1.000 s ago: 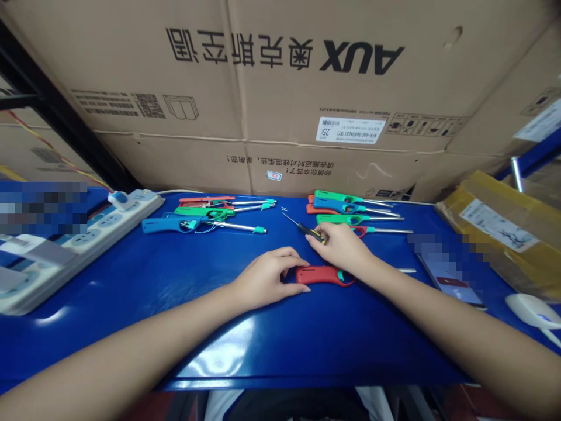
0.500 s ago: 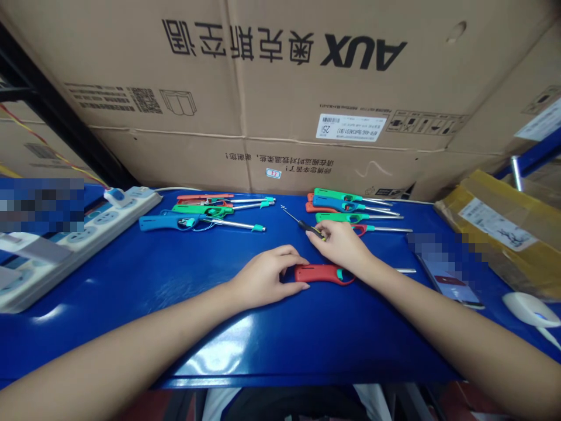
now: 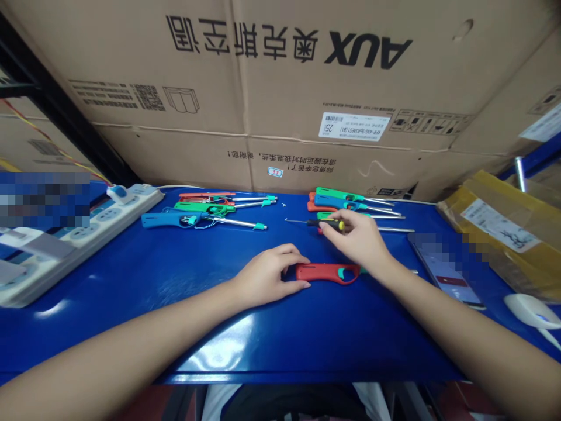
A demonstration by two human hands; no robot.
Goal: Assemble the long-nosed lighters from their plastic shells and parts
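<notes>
the left hand (image 3: 267,275) is closing its grip lightly on the butt of the red lighter (image 3: 326,272), which is lying flat on the blue bench (image 3: 175,280), slim, with a teal trigger. just beyond, the right hand (image 3: 362,240) is pinching a screwdriver (image 3: 322,223) by its handle, shaft pointing left. held so loosely, the lighter could be sliding under the thin tip. farther back, coloured lighters (image 3: 205,209) are lying in two heaps.

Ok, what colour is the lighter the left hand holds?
The lighter is red, seen best in head view.
</notes>
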